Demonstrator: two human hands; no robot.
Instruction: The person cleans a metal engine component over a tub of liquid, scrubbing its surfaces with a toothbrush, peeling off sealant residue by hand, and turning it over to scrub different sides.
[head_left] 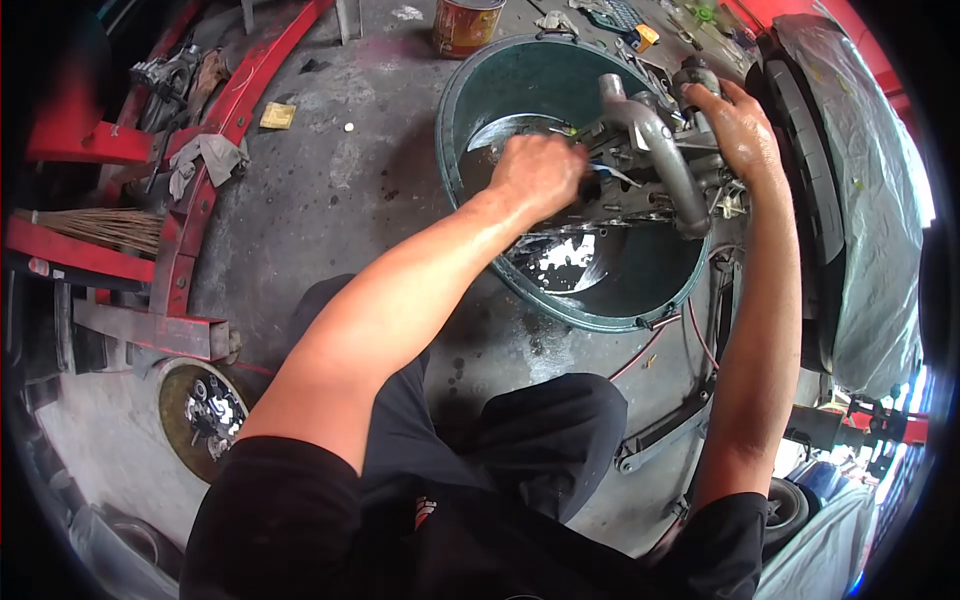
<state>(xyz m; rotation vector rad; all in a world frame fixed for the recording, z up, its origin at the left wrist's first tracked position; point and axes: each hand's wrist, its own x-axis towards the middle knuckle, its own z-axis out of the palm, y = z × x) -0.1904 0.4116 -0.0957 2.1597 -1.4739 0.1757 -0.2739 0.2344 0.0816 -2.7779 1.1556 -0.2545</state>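
Note:
A large metal engine part point(665, 150) with a curved pipe lies across the rim of a round green tub point(470, 90), which holds dark liquid. At the part's far right end, my right hand point(738, 125) has its fingers bent around a rounded metal piece. My left hand point(540, 172) is closed in a fist over the tub, beside the part's left side. Motion blurs its fingertips, and what it holds is hidden. A small blue and white thing point(612, 174) shows just right of that fist, against the metal.
A red metal frame point(235, 95) with a grey rag point(208, 160) stands at the left. Small metal parts lie in a round pan point(205, 405) at lower left. Behind the tub is a rusty can point(467, 27); a plastic-covered panel point(875, 200) is at the right.

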